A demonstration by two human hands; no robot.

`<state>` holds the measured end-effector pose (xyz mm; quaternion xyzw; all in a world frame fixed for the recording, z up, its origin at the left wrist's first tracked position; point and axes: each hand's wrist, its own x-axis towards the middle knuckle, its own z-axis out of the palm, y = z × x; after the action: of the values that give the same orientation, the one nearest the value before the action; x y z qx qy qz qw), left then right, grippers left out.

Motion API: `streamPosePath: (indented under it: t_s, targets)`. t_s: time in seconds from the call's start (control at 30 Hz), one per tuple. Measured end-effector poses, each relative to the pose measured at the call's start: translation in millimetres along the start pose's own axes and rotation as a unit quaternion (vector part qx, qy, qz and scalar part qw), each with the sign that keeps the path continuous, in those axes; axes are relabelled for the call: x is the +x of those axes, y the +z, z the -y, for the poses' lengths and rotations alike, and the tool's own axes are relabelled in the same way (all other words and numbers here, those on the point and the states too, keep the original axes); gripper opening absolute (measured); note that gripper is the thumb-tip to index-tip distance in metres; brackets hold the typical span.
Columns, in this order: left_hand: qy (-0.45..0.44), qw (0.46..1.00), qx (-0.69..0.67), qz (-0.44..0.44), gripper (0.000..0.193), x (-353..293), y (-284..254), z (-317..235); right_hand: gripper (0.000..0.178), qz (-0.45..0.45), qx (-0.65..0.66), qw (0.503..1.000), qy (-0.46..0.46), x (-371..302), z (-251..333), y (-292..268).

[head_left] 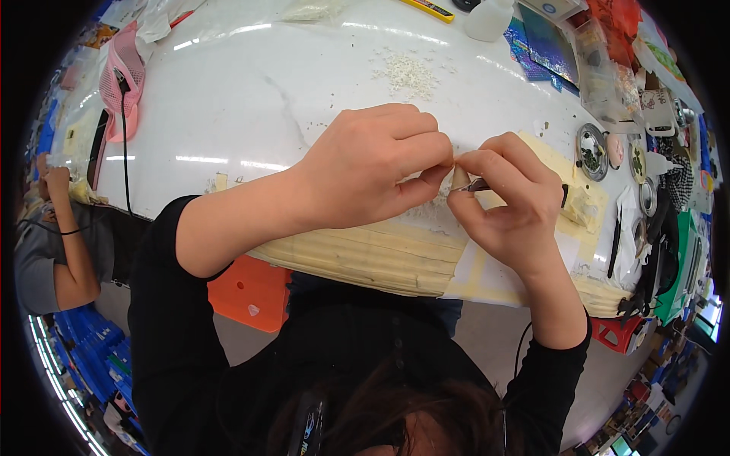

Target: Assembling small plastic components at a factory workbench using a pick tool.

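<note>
My left hand (384, 169) is closed in a pinch above the near edge of the table. Whatever sits between its thumb and index finger is too small to make out. Close against it, my right hand (511, 199) grips a slim metal tool (477, 185), whose shiny part shows between thumb and index finger. Its exact kind cannot be told, as the fingers cover most of it. The fingertips of both hands meet or nearly meet. Beyond them, a pile of tiny white pieces (409, 74) lies scattered on the white table (236, 99).
Yellowish tape covers the table's front edge (357, 258). On the right are a round metal dish (591, 152), a clear plastic box (601, 76) and a white bottle (489, 19). A pink mesh pouch (122, 72) with a black cable lies left. Another person's arm (72, 243) is at far left.
</note>
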<state>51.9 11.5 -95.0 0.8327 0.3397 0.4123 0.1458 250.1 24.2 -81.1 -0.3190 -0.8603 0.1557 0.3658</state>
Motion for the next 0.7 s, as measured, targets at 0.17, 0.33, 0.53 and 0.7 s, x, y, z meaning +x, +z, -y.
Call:
streamPosePath:
  t_s: [0.17, 0.33, 0.53, 0.7]
  targets:
    - [-0.124, 0.978, -0.166, 0.016, 0.009, 0, -6, -3, 0.011, 0.016, 0.083, 0.992, 0.093, 6, 3, -10]
    - [-0.258, 0.914, -0.314, 0.016, 0.004, 2, -9, -1, 0.009, -0.001, 0.112, 0.983, 0.145, 7, 0, -10]
    - [-0.321, 0.865, -0.384, 0.02, 0.008, 1, -8, 2, 0.01, -0.014, 0.097, 0.984, 0.146, 6, -2, -8]
    - [-0.347, 0.854, -0.387, 0.033, 0.009, 4, -11, 1, 0.019, -0.02, 0.063, 0.993, 0.094, 8, -1, -9]
